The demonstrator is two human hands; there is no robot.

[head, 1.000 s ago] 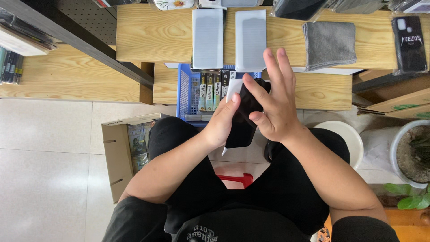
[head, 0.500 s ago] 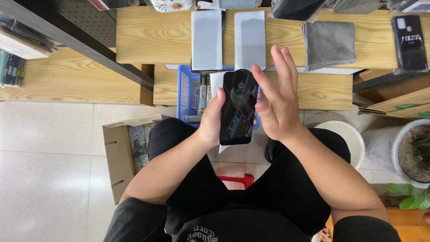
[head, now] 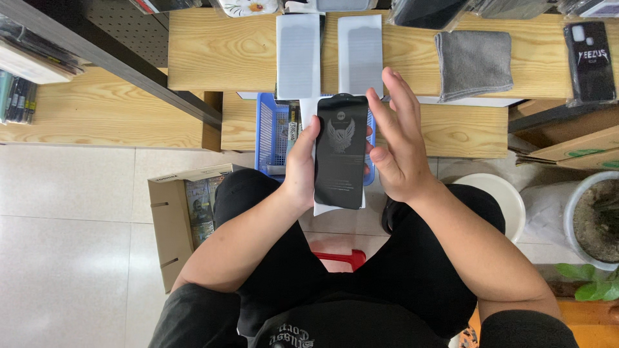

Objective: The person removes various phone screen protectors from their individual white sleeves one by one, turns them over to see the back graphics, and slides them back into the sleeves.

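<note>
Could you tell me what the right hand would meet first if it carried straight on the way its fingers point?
Probably the right-hand grey sleeve on the wooden bench; the right hand points there, though depth is unclear.

Left hand (head: 301,169): fingers hidden behind the black card (head: 341,152), only thumb and palm show. White sheet (head: 338,207) behind the card mostly covered. Blue basket (head: 271,132) half blocked by hands; contents too small to tell. Plant pot (head: 590,219) cut by right edge. Top-edge items cropped, possibly phone cases. Box (head: 173,227) contents partly hidden by the knee.
</note>
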